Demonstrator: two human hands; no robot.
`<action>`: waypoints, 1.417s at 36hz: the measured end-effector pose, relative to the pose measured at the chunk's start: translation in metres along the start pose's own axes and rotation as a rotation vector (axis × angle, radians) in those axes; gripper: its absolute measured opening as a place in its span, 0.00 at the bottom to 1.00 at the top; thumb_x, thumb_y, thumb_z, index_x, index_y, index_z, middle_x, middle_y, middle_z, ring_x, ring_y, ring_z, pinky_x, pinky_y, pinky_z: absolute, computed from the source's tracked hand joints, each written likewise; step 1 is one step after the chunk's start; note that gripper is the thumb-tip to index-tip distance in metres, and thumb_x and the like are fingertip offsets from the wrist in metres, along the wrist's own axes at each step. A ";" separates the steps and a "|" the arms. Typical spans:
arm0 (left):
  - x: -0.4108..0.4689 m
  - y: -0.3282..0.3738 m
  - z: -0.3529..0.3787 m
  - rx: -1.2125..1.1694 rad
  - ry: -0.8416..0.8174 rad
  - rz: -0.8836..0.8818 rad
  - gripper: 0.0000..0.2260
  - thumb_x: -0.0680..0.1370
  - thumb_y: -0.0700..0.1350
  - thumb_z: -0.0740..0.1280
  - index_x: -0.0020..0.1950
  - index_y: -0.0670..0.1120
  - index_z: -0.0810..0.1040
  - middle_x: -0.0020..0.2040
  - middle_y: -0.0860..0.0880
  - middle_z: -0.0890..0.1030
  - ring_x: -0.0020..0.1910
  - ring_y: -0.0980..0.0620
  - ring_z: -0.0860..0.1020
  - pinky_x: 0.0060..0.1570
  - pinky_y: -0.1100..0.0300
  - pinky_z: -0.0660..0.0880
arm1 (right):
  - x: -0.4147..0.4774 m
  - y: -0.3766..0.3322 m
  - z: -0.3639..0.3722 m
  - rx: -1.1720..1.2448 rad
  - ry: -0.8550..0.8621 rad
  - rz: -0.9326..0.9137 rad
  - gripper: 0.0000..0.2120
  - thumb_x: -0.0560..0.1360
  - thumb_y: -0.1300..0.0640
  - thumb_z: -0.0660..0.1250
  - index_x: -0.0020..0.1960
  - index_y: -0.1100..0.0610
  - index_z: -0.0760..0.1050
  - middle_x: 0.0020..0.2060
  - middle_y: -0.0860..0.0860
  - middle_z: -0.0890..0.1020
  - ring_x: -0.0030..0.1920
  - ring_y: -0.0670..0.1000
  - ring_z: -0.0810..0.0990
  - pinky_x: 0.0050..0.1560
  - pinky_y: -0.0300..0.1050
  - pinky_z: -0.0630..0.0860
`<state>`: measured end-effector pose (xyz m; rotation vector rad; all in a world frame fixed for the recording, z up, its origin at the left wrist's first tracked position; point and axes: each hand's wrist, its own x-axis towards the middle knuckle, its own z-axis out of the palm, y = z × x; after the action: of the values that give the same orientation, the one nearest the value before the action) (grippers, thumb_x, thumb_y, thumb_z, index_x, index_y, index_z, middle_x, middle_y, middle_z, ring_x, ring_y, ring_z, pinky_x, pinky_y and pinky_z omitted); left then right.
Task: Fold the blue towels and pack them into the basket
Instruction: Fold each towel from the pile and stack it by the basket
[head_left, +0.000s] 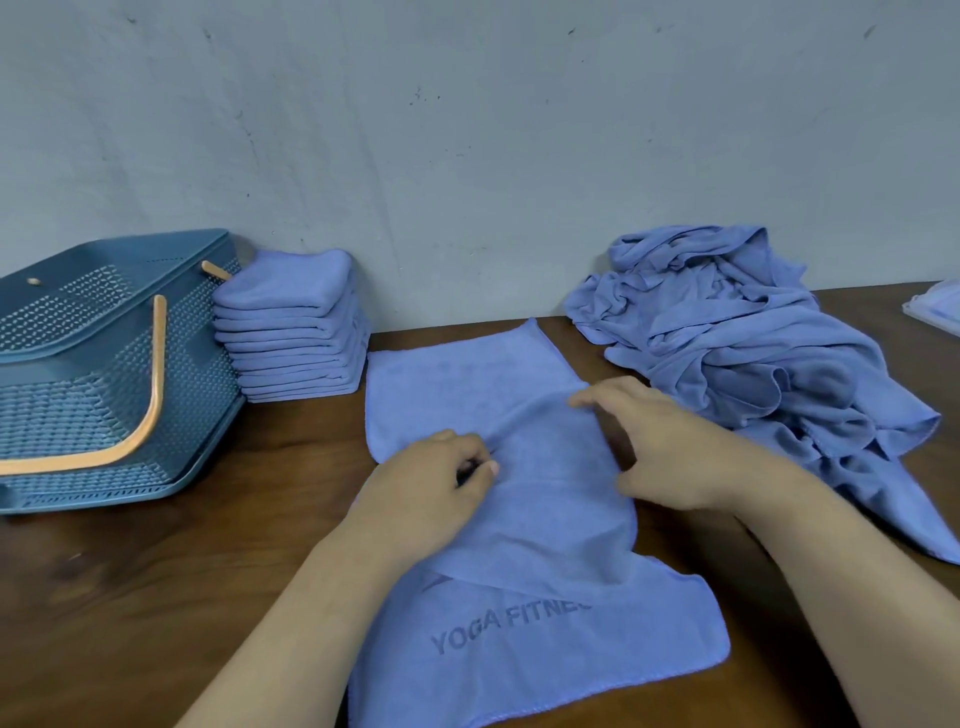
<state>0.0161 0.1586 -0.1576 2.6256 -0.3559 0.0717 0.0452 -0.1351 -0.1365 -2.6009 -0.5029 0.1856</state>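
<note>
On the wooden table (156, 597), the blue towel (545, 519) lies creased, grey lettering showing.

one view is given, taken from a camera worn on the head. it is aimed forward and down across the table (156, 597) toward the wall (467, 156), which is faced squarely and fills the upper half. the towel (519, 519) is seen from close by, centred low, with both forearms entering from the bottom edge.
</note>
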 end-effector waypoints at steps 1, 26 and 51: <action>-0.001 -0.001 -0.001 -0.008 0.022 -0.016 0.08 0.84 0.60 0.64 0.50 0.59 0.78 0.42 0.58 0.80 0.41 0.59 0.78 0.42 0.55 0.76 | 0.002 -0.006 0.005 0.014 0.036 -0.075 0.44 0.68 0.63 0.70 0.78 0.38 0.63 0.76 0.37 0.61 0.76 0.45 0.62 0.72 0.41 0.66; 0.001 -0.020 -0.008 0.073 -0.054 -0.087 0.22 0.84 0.63 0.64 0.78 0.61 0.72 0.80 0.62 0.68 0.80 0.57 0.64 0.79 0.54 0.59 | 0.009 -0.013 0.015 -0.170 0.363 0.012 0.10 0.82 0.44 0.66 0.45 0.46 0.76 0.39 0.44 0.79 0.43 0.48 0.78 0.44 0.52 0.79; 0.155 -0.110 -0.010 0.259 -0.105 -0.200 0.29 0.87 0.56 0.52 0.88 0.51 0.53 0.88 0.49 0.49 0.87 0.48 0.48 0.83 0.49 0.49 | 0.162 0.035 0.022 -0.218 0.025 0.209 0.37 0.82 0.28 0.51 0.86 0.41 0.49 0.86 0.48 0.45 0.85 0.49 0.41 0.83 0.59 0.42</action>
<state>0.1949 0.2196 -0.1818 2.9136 -0.1237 -0.0936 0.2010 -0.0919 -0.1792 -2.8641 -0.2535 0.1757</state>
